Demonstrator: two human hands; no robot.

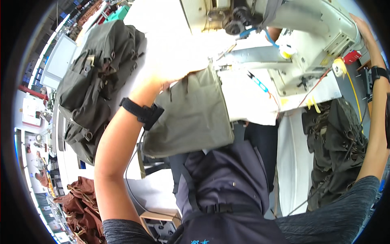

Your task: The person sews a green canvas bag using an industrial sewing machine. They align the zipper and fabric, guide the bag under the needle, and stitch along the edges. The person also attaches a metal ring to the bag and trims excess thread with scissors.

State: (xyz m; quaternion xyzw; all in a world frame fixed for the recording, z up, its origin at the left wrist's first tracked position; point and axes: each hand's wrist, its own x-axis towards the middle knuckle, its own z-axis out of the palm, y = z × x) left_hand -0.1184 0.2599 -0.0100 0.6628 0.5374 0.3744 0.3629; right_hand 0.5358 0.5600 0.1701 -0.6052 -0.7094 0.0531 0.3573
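Lying over the top left edge of a grey-olive fabric panel (195,112), the left hand (174,74) is washed out by glare; how far its fingers are parted, or whether cloth is gripped, cannot be told. The right hand (362,30) is placed against the far right end of the sewing machine (323,46), its fingertips hidden, its grip unclear. The panel's top corner is set near the needle end, its lower part hung above the lap. Blue-handled snips (259,83) are laid rightward on the white tabletop (243,101); dark olive bags (95,77) are heaped leftward.
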